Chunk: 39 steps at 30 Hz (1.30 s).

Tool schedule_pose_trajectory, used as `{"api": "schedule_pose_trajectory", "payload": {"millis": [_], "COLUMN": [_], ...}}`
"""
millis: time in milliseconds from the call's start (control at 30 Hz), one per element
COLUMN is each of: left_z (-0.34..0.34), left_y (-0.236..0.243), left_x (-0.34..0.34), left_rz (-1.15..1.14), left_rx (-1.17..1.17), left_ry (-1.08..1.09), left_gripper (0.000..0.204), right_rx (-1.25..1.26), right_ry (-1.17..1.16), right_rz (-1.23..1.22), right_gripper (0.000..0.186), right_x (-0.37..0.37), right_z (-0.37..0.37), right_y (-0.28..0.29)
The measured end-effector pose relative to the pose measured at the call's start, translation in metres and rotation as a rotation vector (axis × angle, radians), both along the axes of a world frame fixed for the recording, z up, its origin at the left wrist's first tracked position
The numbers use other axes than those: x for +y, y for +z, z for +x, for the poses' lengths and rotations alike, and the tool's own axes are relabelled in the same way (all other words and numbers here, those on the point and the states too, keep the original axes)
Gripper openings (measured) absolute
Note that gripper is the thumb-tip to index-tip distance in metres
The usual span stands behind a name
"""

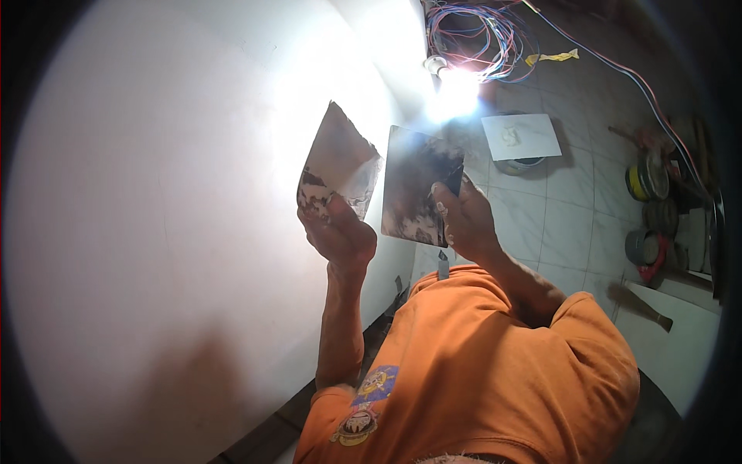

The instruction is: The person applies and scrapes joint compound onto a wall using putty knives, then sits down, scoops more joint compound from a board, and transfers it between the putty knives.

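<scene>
My left hand [340,230] grips the lower end of a thin, dark, sharp-cornered plate [338,151], held up close to the white wall [154,155]. Pale smears of paste mark its surface near my fingers. My right hand [468,222] is closed on the right edge of a second dark rectangular plate [413,174], with the thumb lying over its face. White residue streaks this plate's lower part and my right thumb. A narrow gap separates the two plates. Most of the fingers of both hands are hidden behind the plates.
A glaring bulb [457,97] sits below coiled red and blue wires [495,35]. On a bucket [519,165] lies a white board [541,138] bearing a pale lump. Several containers [648,182] line the right side of the tiled floor, near a wooden-looking tool [645,308].
</scene>
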<state>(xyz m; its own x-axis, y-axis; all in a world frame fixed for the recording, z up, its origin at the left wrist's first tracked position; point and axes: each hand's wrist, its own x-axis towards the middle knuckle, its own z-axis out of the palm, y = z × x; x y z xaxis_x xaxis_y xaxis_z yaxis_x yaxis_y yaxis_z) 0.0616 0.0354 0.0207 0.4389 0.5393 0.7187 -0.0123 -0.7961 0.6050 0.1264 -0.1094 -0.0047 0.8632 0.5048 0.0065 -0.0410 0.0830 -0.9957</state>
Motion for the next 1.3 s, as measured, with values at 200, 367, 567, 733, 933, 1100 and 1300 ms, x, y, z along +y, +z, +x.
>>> {"api": "schedule_pose_trajectory", "payload": {"millis": [200,367,567,733,933,1100,1300], "left_z": [0.002,0.004,0.0,0.0,0.001,0.003,0.003], "left_y": [0.031,0.033,0.035,0.038,0.015,0.015,0.015], "left_x": [-0.006,0.001,0.014,0.01,0.016,0.016,0.015], "left_rz": [-0.48,-1.156,-1.314,-1.254,-1.34,-1.44,-1.628], "left_rx": [0.047,-0.045,0.002,-0.039,-0.018,-0.013,-0.028], "left_ry": [0.009,-0.328,-0.466,-0.471,-0.436,-0.471,-0.399], "left_gripper": [0.044,0.038,0.037,0.043,0.044,0.044,0.034], "right_rx": [0.043,-0.791,-1.319,-0.578,0.672,0.65,0.138], "right_ry": [0.068,0.032,0.118,0.136,0.223,0.251,0.121], "right_rz": [-0.332,0.018,-0.183,-0.14,0.881,0.884,0.457], "right_gripper": [0.028,0.036,0.054,0.034,0.043,0.044,0.025], "right_x": [-0.025,-0.01,-0.007,-0.023,-0.017,-0.02,-0.022], "right_z": [0.026,0.038,0.069,0.067,0.073,0.072,0.053], "right_y": [0.027,0.01,-0.051,-0.067,-0.049,-0.034,-0.008]}}
